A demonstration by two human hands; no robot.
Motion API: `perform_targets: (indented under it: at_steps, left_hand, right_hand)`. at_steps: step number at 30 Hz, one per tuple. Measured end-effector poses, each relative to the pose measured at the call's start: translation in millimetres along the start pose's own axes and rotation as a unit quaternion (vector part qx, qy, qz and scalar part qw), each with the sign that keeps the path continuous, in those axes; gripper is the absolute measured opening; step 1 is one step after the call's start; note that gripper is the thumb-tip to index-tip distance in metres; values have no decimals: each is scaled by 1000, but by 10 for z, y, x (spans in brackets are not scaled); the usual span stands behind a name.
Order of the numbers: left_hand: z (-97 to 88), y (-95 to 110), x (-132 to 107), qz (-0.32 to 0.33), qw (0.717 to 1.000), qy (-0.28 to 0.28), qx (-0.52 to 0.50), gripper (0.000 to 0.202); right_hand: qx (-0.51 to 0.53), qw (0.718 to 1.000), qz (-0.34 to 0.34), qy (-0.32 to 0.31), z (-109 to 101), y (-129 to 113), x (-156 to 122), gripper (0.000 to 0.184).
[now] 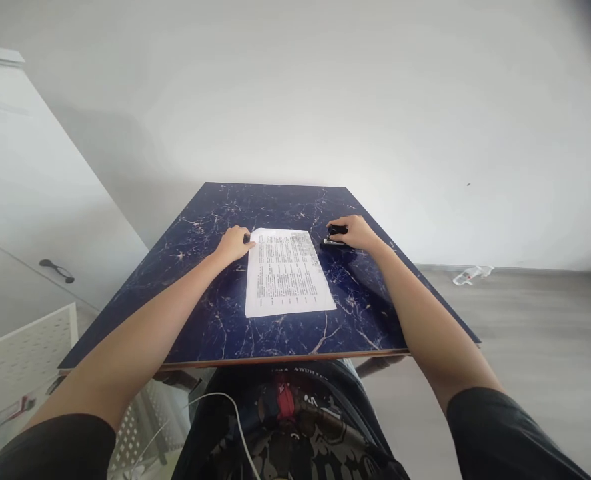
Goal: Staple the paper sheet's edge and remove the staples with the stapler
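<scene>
Sitting at the sheet (285,273)'s top-left corner, your left hand (233,244) has its fingers curled, tips touching the paper edge. Can't tell if it's actually gripping; a small dark bit by the fingertips is too small to ID. Sheet lies flat mid-table (210,327), print up. Just right of its top-right corner, your right hand (356,232) rests on a black stapler (336,236), fingers wrapped over it.

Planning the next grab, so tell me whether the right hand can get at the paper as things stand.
Probably yes. The right hand is closed over a black stapler just right of the paper, with bare table between them; the left hand only touches its far left corner.
</scene>
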State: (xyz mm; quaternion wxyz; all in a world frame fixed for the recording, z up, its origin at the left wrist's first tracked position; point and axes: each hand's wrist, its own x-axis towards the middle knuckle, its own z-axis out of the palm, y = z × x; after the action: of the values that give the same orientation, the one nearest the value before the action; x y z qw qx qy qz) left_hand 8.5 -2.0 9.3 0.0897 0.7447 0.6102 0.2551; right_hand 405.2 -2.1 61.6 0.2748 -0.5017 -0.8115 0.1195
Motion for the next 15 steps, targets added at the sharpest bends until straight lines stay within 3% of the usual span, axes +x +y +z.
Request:
perform_targets:
  at_steps: [4, 6, 8, 10, 15]
  left_hand:
    - [51, 6, 13, -2, 998, 18, -56, 6]
    - [86, 33, -4, -15, 991, 38, -126, 11]
    - [119, 67, -31, -23, 974, 44, -223, 24]
    - [143, 108, -63, -9, 954, 27, -299, 40]
    - [132, 245, -140, 42, 939, 4, -341, 68]
  right_hand:
    - [20, 999, 10, -32, 15, 68, 4, 37]
    - [1, 997, 70, -9, 39, 59, 22, 50]
    - [-38, 987, 157, 16, 88, 54, 48, 69]
    - [-73, 976, 204, 22, 160, 53, 74, 74]
    - [-97, 978, 183, 9, 314, 20, 98, 65]
